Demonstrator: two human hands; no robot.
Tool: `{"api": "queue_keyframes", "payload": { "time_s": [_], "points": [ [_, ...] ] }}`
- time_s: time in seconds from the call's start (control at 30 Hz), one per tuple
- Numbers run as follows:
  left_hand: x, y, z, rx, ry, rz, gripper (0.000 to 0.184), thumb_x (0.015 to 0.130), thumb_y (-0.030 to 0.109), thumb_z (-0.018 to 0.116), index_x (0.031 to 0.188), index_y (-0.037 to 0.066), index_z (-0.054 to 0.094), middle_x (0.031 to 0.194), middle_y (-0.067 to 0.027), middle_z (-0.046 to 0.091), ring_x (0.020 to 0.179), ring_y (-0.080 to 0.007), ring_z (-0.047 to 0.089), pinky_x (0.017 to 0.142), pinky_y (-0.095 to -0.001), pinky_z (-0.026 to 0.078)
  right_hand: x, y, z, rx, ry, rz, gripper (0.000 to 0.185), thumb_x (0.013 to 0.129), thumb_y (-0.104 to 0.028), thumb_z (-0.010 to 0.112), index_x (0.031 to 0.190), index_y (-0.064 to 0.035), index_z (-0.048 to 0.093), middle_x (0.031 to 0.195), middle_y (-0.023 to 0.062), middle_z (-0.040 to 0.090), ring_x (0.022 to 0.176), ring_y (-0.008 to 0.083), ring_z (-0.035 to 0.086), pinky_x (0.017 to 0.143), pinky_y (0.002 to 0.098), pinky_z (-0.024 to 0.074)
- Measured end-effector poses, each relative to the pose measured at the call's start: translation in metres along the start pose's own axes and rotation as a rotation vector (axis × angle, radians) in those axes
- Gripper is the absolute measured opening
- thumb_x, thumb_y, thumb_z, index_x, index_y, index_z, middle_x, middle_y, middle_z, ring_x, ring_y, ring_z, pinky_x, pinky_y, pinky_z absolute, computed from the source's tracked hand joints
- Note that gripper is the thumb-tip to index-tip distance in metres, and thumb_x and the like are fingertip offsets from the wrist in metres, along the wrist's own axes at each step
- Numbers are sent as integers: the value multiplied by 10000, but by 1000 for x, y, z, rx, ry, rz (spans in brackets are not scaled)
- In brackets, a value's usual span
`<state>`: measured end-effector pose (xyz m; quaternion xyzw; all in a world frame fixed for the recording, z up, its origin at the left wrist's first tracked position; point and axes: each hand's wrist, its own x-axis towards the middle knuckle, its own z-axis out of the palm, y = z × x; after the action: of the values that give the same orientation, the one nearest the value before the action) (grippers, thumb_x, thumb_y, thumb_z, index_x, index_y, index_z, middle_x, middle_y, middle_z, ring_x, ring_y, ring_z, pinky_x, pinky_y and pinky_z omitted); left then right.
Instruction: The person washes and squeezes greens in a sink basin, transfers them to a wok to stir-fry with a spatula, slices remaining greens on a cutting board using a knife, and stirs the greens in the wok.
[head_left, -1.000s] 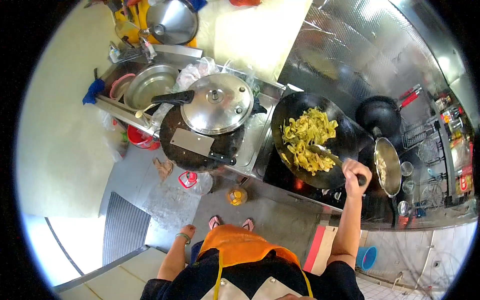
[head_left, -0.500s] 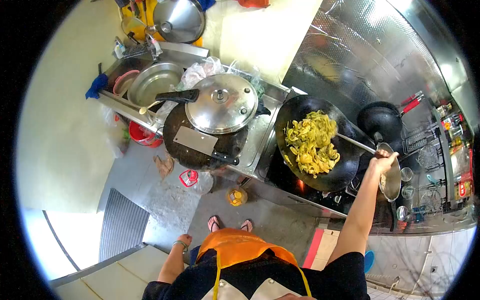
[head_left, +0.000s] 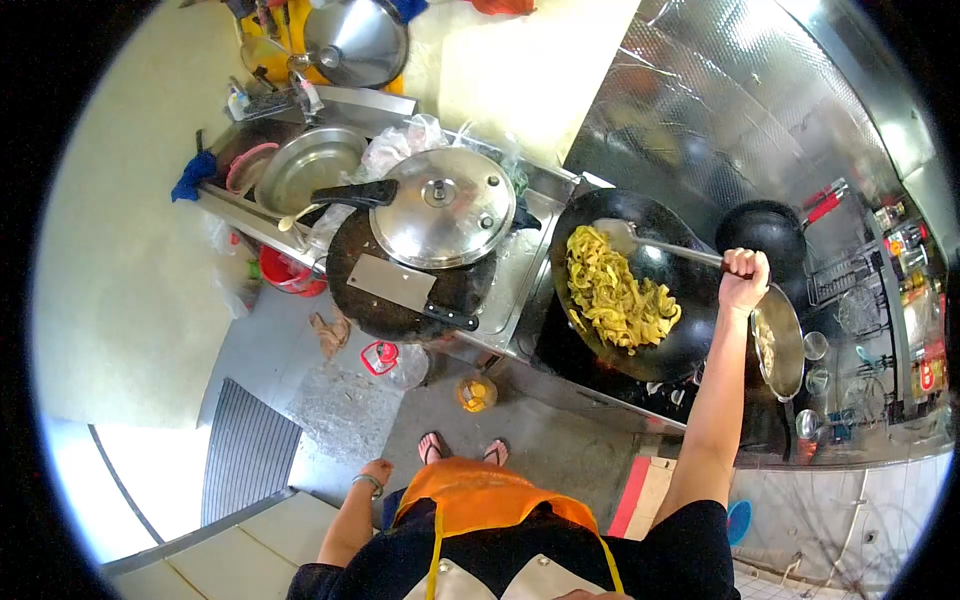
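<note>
My right hand is closed around the dark handle of a metal spatula. The spatula's blade rests at the upper inside of a large black wok, beside the far edge of a heap of yellow-green sliced vegetables. The heap lies in the left half of the wok. Down by my left side hangs my left hand, its fingers curled together with nothing visible in them; a green bracelet circles that wrist.
Right of the wok stand a metal pan with some food and a smaller black pan. Leftward, a pressure cooker and a cleaver sit on a round board. Bottles line a right-hand rack.
My right hand has moved up and the spatula's blade has gone to the wok's upper part. The vegetables now form a longer heap along the wok's left side.
</note>
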<state>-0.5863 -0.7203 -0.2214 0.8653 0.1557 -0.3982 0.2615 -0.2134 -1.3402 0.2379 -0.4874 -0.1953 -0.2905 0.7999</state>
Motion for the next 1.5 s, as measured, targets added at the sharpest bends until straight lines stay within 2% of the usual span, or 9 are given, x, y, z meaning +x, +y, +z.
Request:
{"api": "queue_keyframes", "payload": {
  "time_s": [0.27, 0.43, 0.73, 0.8, 0.93, 1.13, 1.23, 1.37, 1.5],
  "points": [
    [29, -16, 5, -64, -46, -15, 307, 842, 311, 518, 1022, 131, 691, 1081, -140, 653, 1018, -311, 610, 896, -381, 479, -38, -115, 82, -90, -436, 173, 308, 820, -209, 544, 606, -131, 337, 521, -18, 346, 501, 142, 319, 507, 315, 258],
    [35, -13, 6, -30, -84, 40, 299, 834, 299, 523, 1019, 132, 689, 1066, -134, 659, 1025, -312, 607, 897, -379, 477, -88, -52, 79, -243, -325, 78, 264, 733, -15, 575, 585, -57, 360, 567, 28, 384, 536, 152, 365, 518, 301, 287],
    [12, 29, -19, 22, 22, -9, 307, 825, 326, 555, 1021, 131, 688, 1061, -130, 662, 990, -308, 624, 879, -393, 485, -113, -38, 61, -533, -397, -48, 214, 773, -35, 648, 666, -6, 465, 620, 64, 492, 587, 187, 477, 545, 295, 382],
    [20, 20, -11, 19, 13, 7, 313, 827, 332, 555, 1030, 133, 687, 1063, -132, 661, 992, -312, 623, 880, -398, 485, -104, -39, 29, -616, 238, -233, 163, 806, -67, 642, 711, -4, 526, 646, 70, 531, 609, 174, 507, 537, 270, 386],
    [31, -11, 5, 23, 18, 98, 313, 836, 336, 547, 1030, 135, 689, 1049, -138, 664, 1000, -320, 617, 884, -403, 483, -45, -129, 32, -680, 747, -281, 320, 919, -189, 578, 646, -54, 480, 573, 23, 490, 549, 126, 484, 502, 260, 366],
    [31, -43, 36, -59, -90, -72, 306, 842, 313, 539, 1033, 125, 688, 1068, -150, 654, 1018, -318, 608, 894, -401, 476, -22, -81, -12, -574, 1080, -214, 459, 935, -345, 560, 579, -117, 382, 533, 9, 445, 445, 137, 399, 440, 267, 345],
    [24, -41, 35, -82, -106, -54, 301, 836, 308, 548, 1025, 119, 685, 1065, -149, 655, 1011, -318, 609, 894, -401, 474, -19, -45, -46, -200, 694, 9, 515, 930, -432, 529, 563, -134, 323, 508, 8, 348, 440, 154, 318, 481, 294, 327],
    [5, -20, 10, -53, 61, 33, 273, 824, 290, 557, 993, 120, 689, 1039, -144, 663, 985, -315, 619, 881, -399, 480, 2, -75, 29, -236, 597, -153, 417, 890, -208, 535, 550, -145, 301, 492, -17, 251, 441, 129, 282, 479, 295, 277],
    [-11, 2, 1, -188, 72, -60, 258, 817, 281, 562, 986, 136, 692, 1035, -131, 667, 978, -313, 622, 872, -398, 484, 23, -39, -2, -464, 614, -338, 357, 867, -167, 560, 554, -107, 401, 503, 17, 424, 465, 148, 413, 513, 305, 387]
  ]
}}
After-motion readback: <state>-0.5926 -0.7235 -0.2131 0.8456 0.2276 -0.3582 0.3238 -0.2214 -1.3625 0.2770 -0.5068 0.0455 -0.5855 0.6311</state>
